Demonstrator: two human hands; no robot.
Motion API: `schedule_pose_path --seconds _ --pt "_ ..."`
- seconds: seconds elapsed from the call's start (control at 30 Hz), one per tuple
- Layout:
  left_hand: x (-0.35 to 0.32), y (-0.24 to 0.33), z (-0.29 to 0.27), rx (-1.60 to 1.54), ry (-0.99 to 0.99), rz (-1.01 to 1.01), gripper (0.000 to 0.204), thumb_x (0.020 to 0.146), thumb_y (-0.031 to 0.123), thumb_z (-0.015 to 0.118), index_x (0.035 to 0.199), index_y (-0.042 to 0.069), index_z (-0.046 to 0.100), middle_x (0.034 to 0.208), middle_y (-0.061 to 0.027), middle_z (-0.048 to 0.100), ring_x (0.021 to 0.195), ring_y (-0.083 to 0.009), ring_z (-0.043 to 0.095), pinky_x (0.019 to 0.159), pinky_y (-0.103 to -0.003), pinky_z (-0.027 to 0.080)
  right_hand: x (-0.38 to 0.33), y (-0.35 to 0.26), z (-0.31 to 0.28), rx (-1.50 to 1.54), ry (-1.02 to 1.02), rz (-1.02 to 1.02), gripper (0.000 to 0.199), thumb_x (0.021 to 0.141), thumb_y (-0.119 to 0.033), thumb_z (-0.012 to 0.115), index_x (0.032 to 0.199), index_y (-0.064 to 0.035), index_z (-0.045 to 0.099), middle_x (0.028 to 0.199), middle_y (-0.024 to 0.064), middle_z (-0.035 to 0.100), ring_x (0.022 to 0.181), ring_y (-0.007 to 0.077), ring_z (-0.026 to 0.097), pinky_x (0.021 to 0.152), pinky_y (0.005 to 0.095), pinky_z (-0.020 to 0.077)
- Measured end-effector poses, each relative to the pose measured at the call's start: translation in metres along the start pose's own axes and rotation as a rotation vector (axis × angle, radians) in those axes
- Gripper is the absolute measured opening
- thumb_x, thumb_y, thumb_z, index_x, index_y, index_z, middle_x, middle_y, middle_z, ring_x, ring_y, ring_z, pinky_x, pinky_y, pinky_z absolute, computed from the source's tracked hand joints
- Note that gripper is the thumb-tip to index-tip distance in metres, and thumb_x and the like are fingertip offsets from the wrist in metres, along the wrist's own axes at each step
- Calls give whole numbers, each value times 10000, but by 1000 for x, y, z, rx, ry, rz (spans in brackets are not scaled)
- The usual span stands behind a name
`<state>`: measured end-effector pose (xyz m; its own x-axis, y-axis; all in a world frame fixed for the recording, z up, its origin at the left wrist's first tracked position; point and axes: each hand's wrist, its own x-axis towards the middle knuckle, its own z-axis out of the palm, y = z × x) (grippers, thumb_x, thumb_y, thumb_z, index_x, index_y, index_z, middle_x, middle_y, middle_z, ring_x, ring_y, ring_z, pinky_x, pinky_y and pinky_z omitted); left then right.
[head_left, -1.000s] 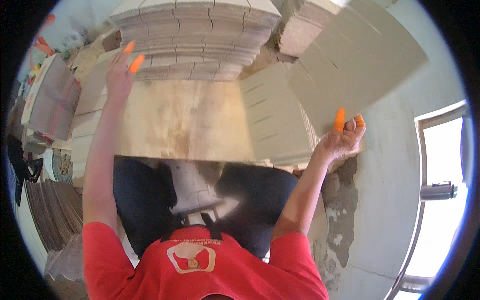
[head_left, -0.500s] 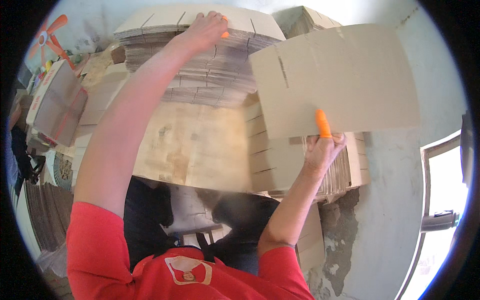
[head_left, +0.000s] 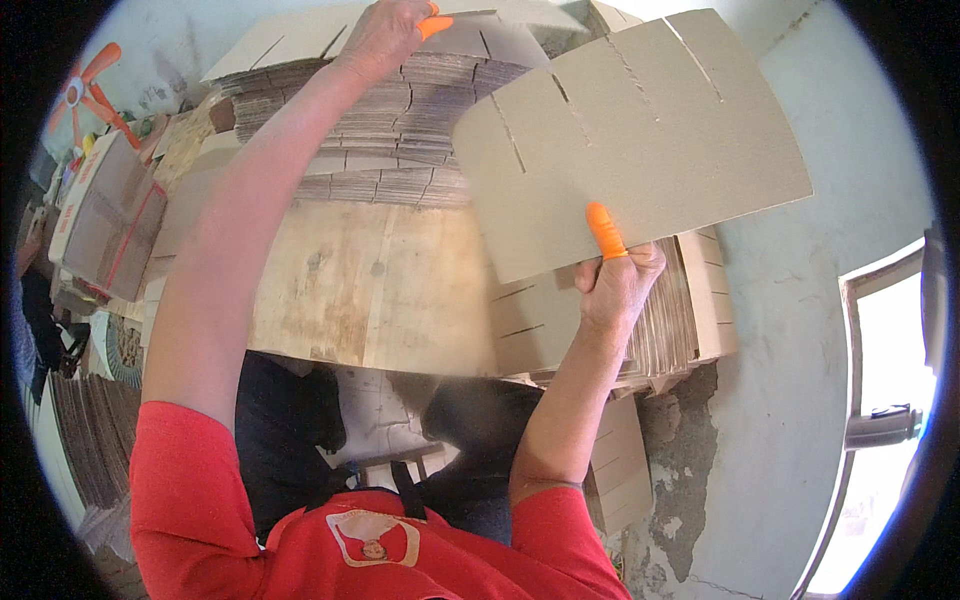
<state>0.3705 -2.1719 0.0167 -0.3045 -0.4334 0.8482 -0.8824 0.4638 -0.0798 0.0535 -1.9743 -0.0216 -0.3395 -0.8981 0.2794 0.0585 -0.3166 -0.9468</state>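
Observation:
My right hand (head_left: 617, 280) pinches the lower edge of a flat slotted cardboard sheet (head_left: 640, 140), an orange rubber cot on the thumb, and holds the sheet raised and tilted at the upper right. My left hand (head_left: 392, 28), with orange fingertip cots, reaches far forward and rests on top of a tall stack of flat cardboard blanks (head_left: 400, 120) at the back. Whether it grips a sheet there I cannot tell. A worn wooden tabletop (head_left: 370, 290) lies between my arms.
A lower pile of cardboard sheets (head_left: 680, 320) sits under my right hand. Taped boxes (head_left: 100, 220) and an orange fan (head_left: 90, 90) stand at the left. A grey concrete wall (head_left: 800, 350) and a bright window (head_left: 880, 400) lie to the right.
My left arm has stretched forward from the table's left side onto the back stack. My right hand has swung the held sheet up and toward the middle.

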Motion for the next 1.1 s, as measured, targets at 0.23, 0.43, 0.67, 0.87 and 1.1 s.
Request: schedule_pose_path --seconds 0.23,0.43,0.67,0.87,1.1 --pt "-6 60 -33 395 -248 358 294 756 51 634 1040 -24 623 1273 -135 546 992 -227 596 769 -316 571 -4 -5 -1 -16 14 -78 266 830 113 418 833 26 669 587 41 548 340 66 359 277 225 226" --pt "-39 79 -40 421 -317 402 252 720 39 636 954 -51 612 1155 -138 527 924 -207 580 665 -283 564 -5 1 4 -84 4 -99 232 821 118 463 822 41 682 585 44 560 342 64 383 283 226 249" --pt "-59 70 -41 359 -255 358 280 712 53 639 963 -71 621 1163 -151 531 905 -198 581 641 -267 559 -1 18 -3 -225 -62 -173 241 817 113 461 808 47 692 601 47 580 343 71 414 290 227 275" --pt "-75 95 -55 355 -297 433 291 702 72 646 965 -52 662 1256 -195 576 912 -199 587 648 -258 560 -7 17 6 -118 -51 -194 282 801 143 430 820 57 698 642 69 609 347 80 432 289 229 296" --pt "-114 161 -89 218 -266 594 276 692 145 670 901 -34 695 1211 -226 600 869 -203 563 587 -221 509 -7 29 9 -249 -65 -252 326 801 158 422 891 45 714 715 90 656 362 77 448 300 226 314"
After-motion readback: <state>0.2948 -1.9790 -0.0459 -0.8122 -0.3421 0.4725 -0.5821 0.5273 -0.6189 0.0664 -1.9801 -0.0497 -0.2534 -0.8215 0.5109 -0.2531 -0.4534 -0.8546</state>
